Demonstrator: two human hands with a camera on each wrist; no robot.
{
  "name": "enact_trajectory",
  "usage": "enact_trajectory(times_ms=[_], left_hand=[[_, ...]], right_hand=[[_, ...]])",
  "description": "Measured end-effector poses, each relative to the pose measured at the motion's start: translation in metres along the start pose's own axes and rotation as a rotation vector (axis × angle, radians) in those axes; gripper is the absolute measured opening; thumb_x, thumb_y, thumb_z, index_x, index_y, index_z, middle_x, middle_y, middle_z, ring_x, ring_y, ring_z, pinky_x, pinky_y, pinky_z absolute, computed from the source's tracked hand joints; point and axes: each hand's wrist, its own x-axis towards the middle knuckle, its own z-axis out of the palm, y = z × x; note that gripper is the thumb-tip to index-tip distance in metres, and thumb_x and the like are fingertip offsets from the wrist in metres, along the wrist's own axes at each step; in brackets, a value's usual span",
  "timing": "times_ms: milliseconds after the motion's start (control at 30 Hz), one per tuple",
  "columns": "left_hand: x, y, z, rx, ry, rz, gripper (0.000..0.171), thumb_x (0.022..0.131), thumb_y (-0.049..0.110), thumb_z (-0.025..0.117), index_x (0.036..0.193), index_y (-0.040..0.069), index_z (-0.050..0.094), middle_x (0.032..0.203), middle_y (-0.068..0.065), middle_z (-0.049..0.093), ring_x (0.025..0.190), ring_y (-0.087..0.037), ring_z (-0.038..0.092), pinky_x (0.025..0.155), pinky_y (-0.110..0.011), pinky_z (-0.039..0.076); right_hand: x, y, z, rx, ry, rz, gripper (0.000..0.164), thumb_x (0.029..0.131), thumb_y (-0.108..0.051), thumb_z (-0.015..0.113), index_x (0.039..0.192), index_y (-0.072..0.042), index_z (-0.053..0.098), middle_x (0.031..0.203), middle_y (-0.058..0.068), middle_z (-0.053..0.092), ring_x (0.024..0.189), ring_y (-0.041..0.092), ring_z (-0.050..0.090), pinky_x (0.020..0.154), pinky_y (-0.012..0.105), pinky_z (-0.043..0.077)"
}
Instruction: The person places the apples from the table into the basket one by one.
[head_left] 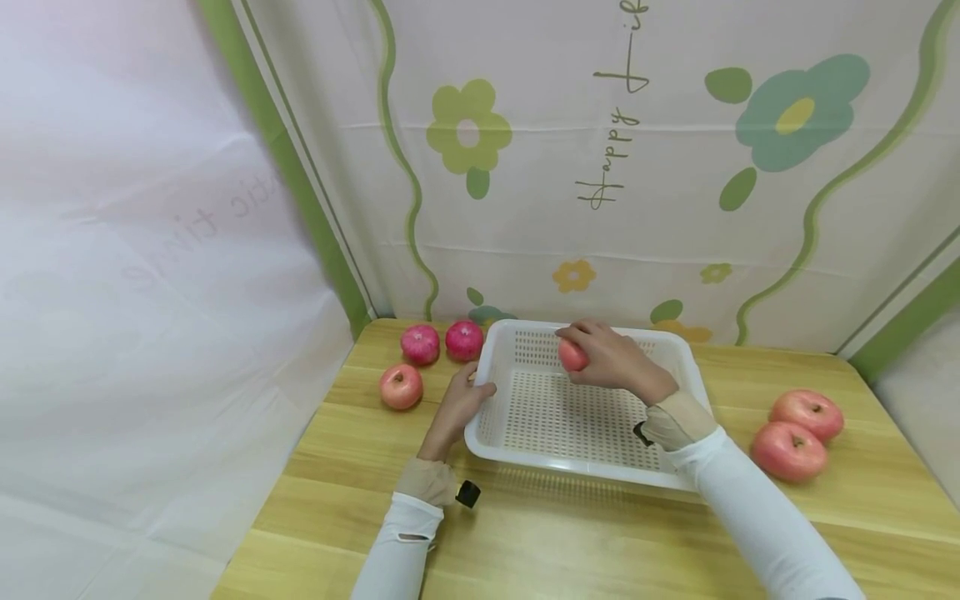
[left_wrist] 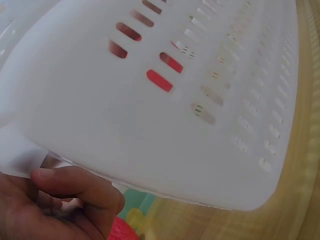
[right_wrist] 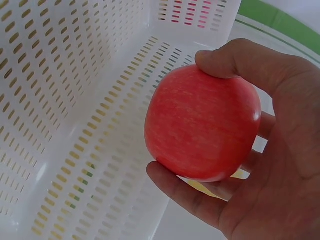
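Note:
A red apple (right_wrist: 202,122) is in my right hand (head_left: 611,358), with the fingers and thumb curled round it. That hand is over the far part of a white plastic basket (head_left: 577,467), which has slotted walls and floor. In the right wrist view the basket's slotted floor (right_wrist: 95,150) shows beside the apple. My left hand (head_left: 459,404) grips the basket's left rim. The left wrist view shows its bent fingers and thumb (left_wrist: 75,200) at the rim, below the basket's wall (left_wrist: 125,125).
Left of the basket are two dark pink round fruits (head_left: 420,344) and a paler apple (head_left: 401,387). Two larger apples (head_left: 790,451) sit together to its right. A patterned curtain (head_left: 525,225) hangs behind the wooden table (head_left: 337,467).

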Motion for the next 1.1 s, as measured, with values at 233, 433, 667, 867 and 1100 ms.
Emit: enact_trajectory(times_ms=[233,433,667,867,1100], left_hand=[[0.001,0.001,0.001,-0.011,0.002,0.005,0.052,0.088,0.013,0.055,0.139,0.009,0.046,0.122,-0.029,0.058,0.099,-0.040,0.062,0.069,-0.046,0.057],[0.000,0.002,0.002,-0.016,-0.001,0.004,0.051,0.088,0.012,0.055,0.138,0.008,0.046,0.122,-0.030,0.058,0.100,-0.040,0.062,0.070,-0.048,0.057],[0.000,0.001,0.002,-0.005,0.004,-0.004,0.051,0.088,0.013,0.055,0.138,0.008,0.046,0.122,-0.029,0.058,0.100,-0.040,0.062,0.072,-0.048,0.056],[-0.001,0.001,0.001,-0.013,-0.002,-0.011,0.051,0.088,0.012,0.055,0.138,0.007,0.046,0.122,-0.030,0.058,0.100,-0.040,0.062,0.072,-0.049,0.056],[-0.001,0.001,0.000,-0.018,-0.013,-0.014,0.051,0.090,0.013,0.055,0.139,0.006,0.044,0.123,-0.031,0.056,0.102,-0.041,0.061,0.074,-0.051,0.055]], right_hand=[[0.005,-0.001,0.002,0.009,-0.008,-0.014,0.074,0.072,-0.036,0.076,0.140,-0.022,0.050,0.137,0.006,0.047,0.119,0.027,0.044,0.076,0.052,0.050],[0.007,-0.001,0.005,0.004,-0.023,-0.021,0.074,0.072,-0.037,0.075,0.140,-0.022,0.050,0.135,0.005,0.048,0.117,0.025,0.045,0.074,0.049,0.051],[0.009,-0.005,0.005,0.015,-0.028,-0.032,0.074,0.072,-0.034,0.076,0.140,-0.021,0.050,0.137,0.006,0.048,0.117,0.026,0.046,0.075,0.049,0.051],[0.012,-0.009,0.005,0.016,-0.033,-0.033,0.072,0.073,-0.035,0.074,0.140,-0.022,0.050,0.138,0.005,0.047,0.118,0.026,0.045,0.076,0.047,0.051],[0.017,-0.011,0.008,0.014,-0.039,-0.040,0.071,0.074,-0.037,0.073,0.140,-0.022,0.050,0.138,0.004,0.048,0.117,0.024,0.046,0.076,0.046,0.051]])
